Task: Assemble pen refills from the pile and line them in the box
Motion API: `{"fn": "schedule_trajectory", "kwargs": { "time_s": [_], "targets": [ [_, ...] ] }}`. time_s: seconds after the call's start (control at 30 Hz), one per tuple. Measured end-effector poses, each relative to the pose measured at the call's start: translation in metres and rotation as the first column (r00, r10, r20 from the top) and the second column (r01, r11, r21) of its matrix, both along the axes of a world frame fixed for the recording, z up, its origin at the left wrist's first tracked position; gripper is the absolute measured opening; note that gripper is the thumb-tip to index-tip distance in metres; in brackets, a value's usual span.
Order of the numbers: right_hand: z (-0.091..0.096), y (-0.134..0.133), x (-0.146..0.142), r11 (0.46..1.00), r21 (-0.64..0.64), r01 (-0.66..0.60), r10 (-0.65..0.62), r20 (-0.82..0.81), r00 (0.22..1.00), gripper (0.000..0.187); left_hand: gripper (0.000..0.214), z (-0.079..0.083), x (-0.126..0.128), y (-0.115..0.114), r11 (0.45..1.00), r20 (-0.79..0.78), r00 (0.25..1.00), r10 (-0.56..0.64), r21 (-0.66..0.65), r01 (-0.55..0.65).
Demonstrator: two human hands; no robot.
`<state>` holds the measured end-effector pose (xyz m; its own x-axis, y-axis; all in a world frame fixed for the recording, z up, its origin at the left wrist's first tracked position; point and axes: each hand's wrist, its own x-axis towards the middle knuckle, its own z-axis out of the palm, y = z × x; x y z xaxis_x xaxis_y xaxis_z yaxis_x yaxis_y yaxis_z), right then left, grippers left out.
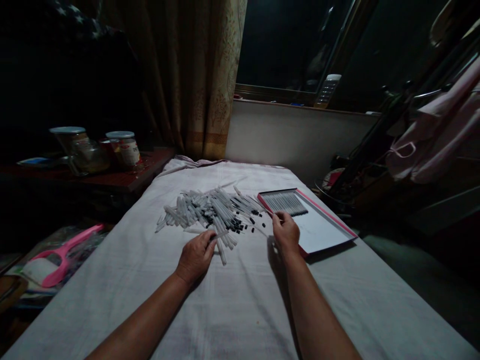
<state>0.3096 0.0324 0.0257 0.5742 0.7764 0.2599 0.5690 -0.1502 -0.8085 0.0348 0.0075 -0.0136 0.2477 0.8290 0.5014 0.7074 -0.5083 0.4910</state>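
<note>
My left hand (pixel 197 256) is closed, pinching a clear pen barrel (pixel 222 233) at the near edge of a pile. My right hand (pixel 285 232) is closed too, its fingertips on a thin stick like a pen refill (pixel 264 208) that points up and left. Between and beyond the hands lies a heap of clear pen barrels (pixel 189 206), with small black pen caps (pixel 252 220) loose at its right side. Just right of my right hand is a shallow red-edged box lid (pixel 326 235); a neat row of pens (pixel 287 202) fills its far left part.
A white cloth (pixel 232 310) covers the table. To the left, a dark red side table (pixel 150 170) bears lidded jars (pixel 127 150); below it is a pink handled object (pixel 62 255). A curtain (pixel 202 75) and window stand behind. Pink cloth (pixel 435 130) hangs at right.
</note>
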Motion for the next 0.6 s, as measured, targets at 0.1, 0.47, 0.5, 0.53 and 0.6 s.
{"fn": "schedule_trajectory", "kwargs": {
  "time_s": [0.1,0.47,0.5,0.53,0.6],
  "targets": [
    [-0.008,-0.010,-0.005,0.982,0.169,0.087,-0.056,-0.181,0.982,0.036,0.020,-0.001,-0.002,0.001,0.998,-0.002,1.000,-0.008,0.056,0.008],
    [0.005,-0.022,-0.040,0.878,0.470,0.088,0.300,-0.684,0.665,0.042,0.022,0.002,-0.006,0.003,0.987,-0.046,0.999,0.011,0.161,-0.003],
    [0.007,-0.023,-0.043,0.878,0.474,0.070,0.317,-0.684,0.657,0.041,0.022,0.002,-0.005,0.003,0.987,-0.048,0.999,0.010,0.158,-0.002],
    [0.008,-0.025,-0.047,0.879,0.474,0.057,0.329,-0.686,0.649,0.041,0.022,0.001,-0.005,0.003,0.987,-0.046,0.999,0.010,0.159,-0.002],
    [0.010,-0.027,-0.052,0.881,0.472,0.043,0.340,-0.693,0.636,0.042,0.022,0.000,-0.005,0.003,0.987,-0.042,0.999,0.010,0.164,-0.003]
  ]
}}
